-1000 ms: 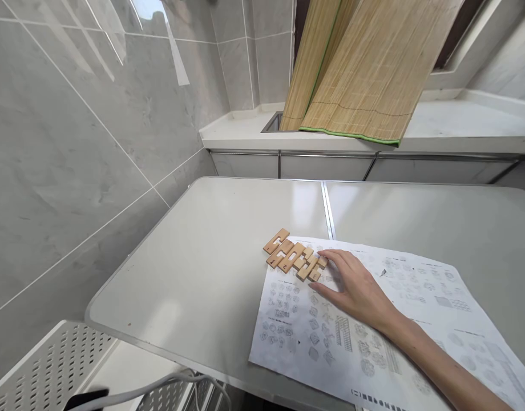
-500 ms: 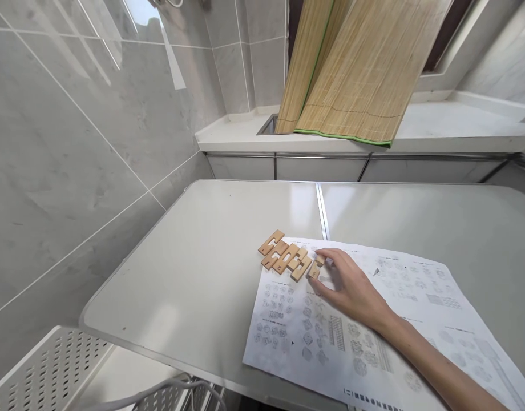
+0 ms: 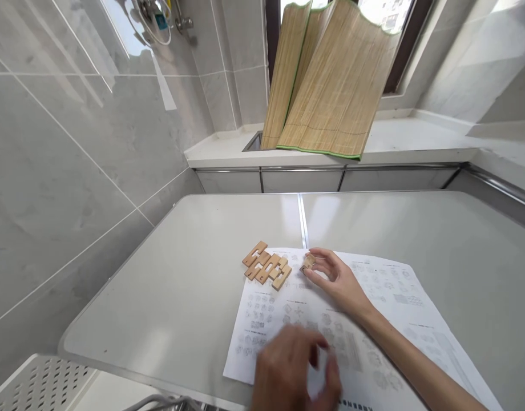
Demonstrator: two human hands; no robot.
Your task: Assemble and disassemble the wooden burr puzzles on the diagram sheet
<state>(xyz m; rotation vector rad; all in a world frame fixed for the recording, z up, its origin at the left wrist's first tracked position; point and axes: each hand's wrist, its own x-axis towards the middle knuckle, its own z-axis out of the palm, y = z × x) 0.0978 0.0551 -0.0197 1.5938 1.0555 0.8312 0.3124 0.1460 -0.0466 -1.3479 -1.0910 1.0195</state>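
Note:
My right hand (image 3: 337, 279) pinches a small notched wooden puzzle piece (image 3: 309, 262) between thumb and fingers, just above the printed sheet (image 3: 254, 325). To its left lies a slanted row of flat wooden puzzle pieces with cut-out notches. Among them are a darker piece marked 2 (image 3: 269, 269) and a paler notched piece (image 3: 282, 278) at the right end. The row straddles the sheet's upper left corner. Low in the view, my left hand (image 3: 288, 368) is blurred over the sheet, fingers curved and apart from the thumb, with nothing visible between them.
The sheet lies on a pale folding table (image 3: 160, 297) with a metal seam (image 3: 303, 220). Behind it runs a white counter (image 3: 228, 145) with a bamboo mat (image 3: 326, 85) leaning on it. A perforated white basket (image 3: 40, 382) and a grey cable sit below the near-left edge.
My right hand has lifted the wooden puzzle piece away from the row. My left hand has come into view from below. The camera view has tilted up and shifted right.

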